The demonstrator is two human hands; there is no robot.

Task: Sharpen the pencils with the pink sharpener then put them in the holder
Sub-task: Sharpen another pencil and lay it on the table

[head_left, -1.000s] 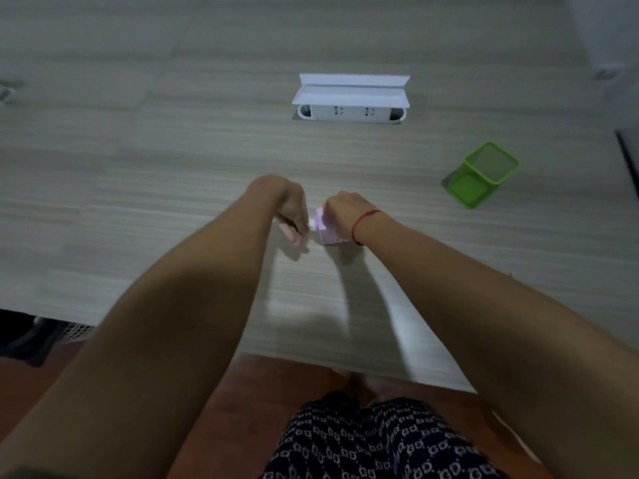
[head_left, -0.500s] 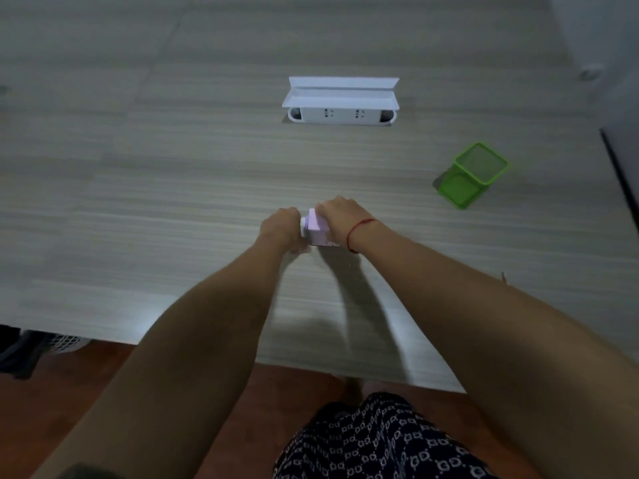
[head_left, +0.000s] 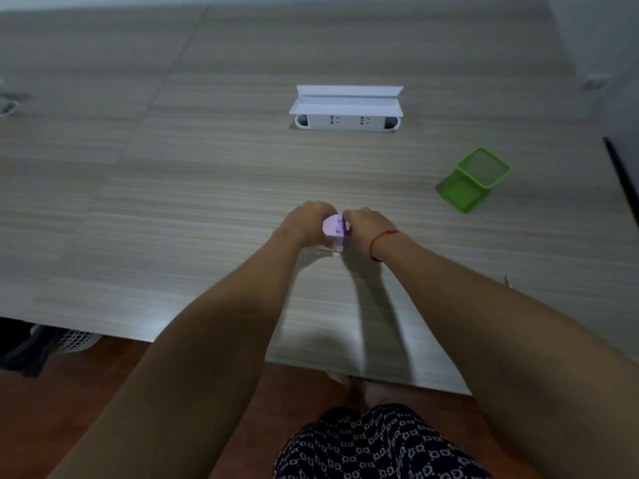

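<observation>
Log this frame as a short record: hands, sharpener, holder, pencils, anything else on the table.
left hand: grips the sharpener's left side
right hand: grips its right side
sharpener: pink, on the table, between the hands
holder: green, apart to the right, no pencil seen in it
pencils: none clearly visible
socket box: white, lid raised, behind the hands

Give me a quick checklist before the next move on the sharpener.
1. Pink sharpener resting on the table: ok.
2. Left hand grip on its left side: ok.
3. Right hand grip on its right side: ok.
4. Pencil seated in it: cannot tell, the hands hide it.
5. Green holder upright, mouth open, apart from both hands: ok.
</observation>
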